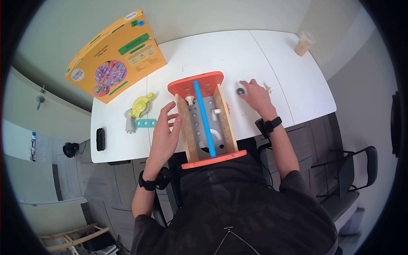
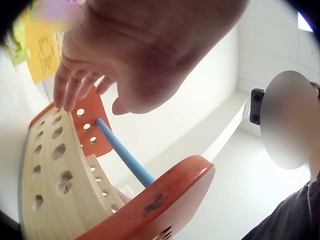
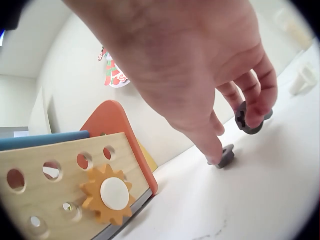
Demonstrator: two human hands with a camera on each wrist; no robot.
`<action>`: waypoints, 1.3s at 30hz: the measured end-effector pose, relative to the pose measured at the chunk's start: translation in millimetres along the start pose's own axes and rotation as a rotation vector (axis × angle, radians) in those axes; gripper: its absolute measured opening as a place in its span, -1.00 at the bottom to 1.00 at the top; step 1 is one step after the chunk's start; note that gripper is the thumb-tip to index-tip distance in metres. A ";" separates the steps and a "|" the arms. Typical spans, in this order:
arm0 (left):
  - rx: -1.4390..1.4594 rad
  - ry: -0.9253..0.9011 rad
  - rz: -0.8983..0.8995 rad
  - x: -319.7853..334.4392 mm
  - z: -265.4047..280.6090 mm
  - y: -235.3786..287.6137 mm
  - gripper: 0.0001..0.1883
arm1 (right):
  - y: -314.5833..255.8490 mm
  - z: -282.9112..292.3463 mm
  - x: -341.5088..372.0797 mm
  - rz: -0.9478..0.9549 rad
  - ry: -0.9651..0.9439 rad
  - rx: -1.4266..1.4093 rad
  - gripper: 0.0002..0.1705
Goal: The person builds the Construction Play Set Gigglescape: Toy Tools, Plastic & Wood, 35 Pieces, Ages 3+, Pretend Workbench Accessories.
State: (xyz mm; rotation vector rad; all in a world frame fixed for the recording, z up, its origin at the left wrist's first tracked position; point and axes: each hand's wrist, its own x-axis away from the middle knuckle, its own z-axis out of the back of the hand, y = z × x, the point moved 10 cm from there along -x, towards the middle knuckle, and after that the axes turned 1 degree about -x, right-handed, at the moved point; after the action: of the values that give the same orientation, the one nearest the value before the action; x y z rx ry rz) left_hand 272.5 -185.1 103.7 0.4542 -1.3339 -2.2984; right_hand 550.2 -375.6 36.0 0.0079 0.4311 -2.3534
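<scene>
A toy toolbox with wooden sides (image 1: 228,123), orange-red ends (image 1: 212,160) and a blue rod handle (image 1: 204,117) stands before me. My left hand (image 1: 165,135) hovers at its left side, fingers loosely bent and holding nothing; in the left wrist view the fingertips overlap the side's upper edge. To the right of the toolbox, my right hand (image 1: 257,98) is low over the table. Its curled fingers grip a dark grey toy nut (image 3: 242,121), tilted up in the right wrist view. At the thumb tip lies a second dark grey nut (image 3: 227,156).
White pegs (image 1: 189,100) sit inside the toolbox, and an orange gear (image 3: 107,194) is on its right side. A white piece (image 1: 268,88) lies beyond my right hand. Left are a yellow-green toy tool (image 1: 140,106), a teal strip (image 1: 145,123) and a box (image 1: 114,55). A cup (image 1: 304,43) stands far right.
</scene>
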 end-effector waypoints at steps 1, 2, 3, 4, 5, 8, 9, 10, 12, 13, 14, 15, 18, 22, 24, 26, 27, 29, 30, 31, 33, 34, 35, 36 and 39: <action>0.003 0.001 -0.004 -0.5 -0.4 0.3 -0.47 | -0.9 -5.1 -0.9 0.027 -0.003 0.021 -0.56; 0.005 0.003 -0.007 -0.6 -0.4 0.6 -0.48 | -2.6 -10.6 -1.8 0.056 -0.006 0.041 -0.58; -0.003 0.004 -0.006 -0.5 0.0 1.1 -0.47 | -4.9 -14.6 -2.7 0.086 -0.009 0.061 -0.60; -0.011 0.006 -0.004 -0.3 0.5 1.6 -0.47 | -4.6 -15.6 -4.1 0.072 -0.017 0.059 -0.61; -0.018 0.007 -0.003 0.1 0.7 1.9 -0.47 | -4.7 -16.2 -5.5 0.057 -0.026 0.058 -0.61; -0.091 0.066 -0.042 0.2 7.5 5.9 -0.51 | -14.2 0.9 -2.0 0.024 -0.009 -0.057 -0.61; -0.144 0.071 -0.095 0.3 9.2 14.4 -0.55 | -20.9 14.0 1.2 0.018 0.003 -0.113 -0.61; -0.197 0.077 -0.145 1.2 11.7 25.6 -0.58 | -32.0 31.1 4.7 0.055 0.054 -0.198 -0.61; -0.255 0.064 -0.240 2.2 11.4 41.6 -0.65 | -55.7 67.6 17.5 0.127 0.149 -0.372 -0.61; -0.258 0.049 -0.285 0.5 9.1 48.2 -0.69 | -70.7 82.3 25.6 0.155 0.128 -0.483 -0.60; -0.262 0.035 -0.331 -0.2 6.5 55.6 -0.72 | -87.6 98.2 34.9 0.184 0.106 -0.594 -0.58; -0.171 -0.014 -0.269 -2.2 2.7 58.4 -0.73 | -101.5 108.3 43.8 0.214 0.083 -0.704 -0.54; 0.107 -0.180 -0.138 -2.0 -18.5 69.3 -0.70 | -133.2 118.7 69.4 0.346 0.045 -0.804 -0.49; 0.270 -0.424 0.015 7.2 -42.9 79.5 -0.69 | -156.8 114.4 86.1 0.493 -0.029 -0.843 -0.46; 0.314 -0.455 0.042 5.4 -44.9 72.2 -0.70 | -158.1 109.5 86.5 0.496 -0.034 -0.856 -0.47; 0.362 -0.494 0.063 4.2 -46.8 67.9 -0.72 | -159.4 106.5 86.7 0.505 -0.051 -0.871 -0.46; 0.389 -0.516 0.071 4.1 -48.2 66.5 -0.72 | -160.1 104.9 87.2 0.513 -0.068 -0.880 -0.45; 0.429 -0.544 0.085 3.7 -49.4 63.8 -0.74 | -161.8 104.2 88.1 0.532 -0.082 -0.890 -0.41; 0.443 -0.551 0.092 3.5 -49.3 62.0 -0.76 | -163.0 104.6 88.6 0.541 -0.081 -0.892 -0.39; 0.458 -0.559 0.101 3.4 -50.0 60.6 -0.77 | -163.3 104.5 89.2 0.547 -0.080 -0.894 -0.36; 0.486 -0.530 0.103 1.3 -49.7 59.0 -0.77 | -155.9 96.4 86.8 0.494 -0.104 -0.989 -0.36; 0.501 -0.516 0.103 0.3 -49.6 58.2 -0.77 | -152.0 92.6 85.6 0.467 -0.115 -1.035 -0.37; 0.495 -0.477 0.094 -1.7 -46.7 55.8 -0.76 | -141.4 89.3 82.6 0.374 -0.111 -1.137 -0.40; 0.489 -0.437 0.085 -3.4 -43.0 52.1 -0.75 | -129.6 85.5 80.7 0.277 -0.105 -1.235 -0.43; 0.266 -0.292 0.011 -8.2 -24.2 45.8 -0.73 | -86.9 72.0 76.3 0.084 -0.012 -1.415 -0.58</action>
State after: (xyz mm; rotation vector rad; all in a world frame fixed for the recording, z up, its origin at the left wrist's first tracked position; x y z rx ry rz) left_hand 300.8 -218.4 132.6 0.1952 -1.7903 -2.2492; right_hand 444.5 -390.2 120.7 -0.6165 1.8964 -1.5058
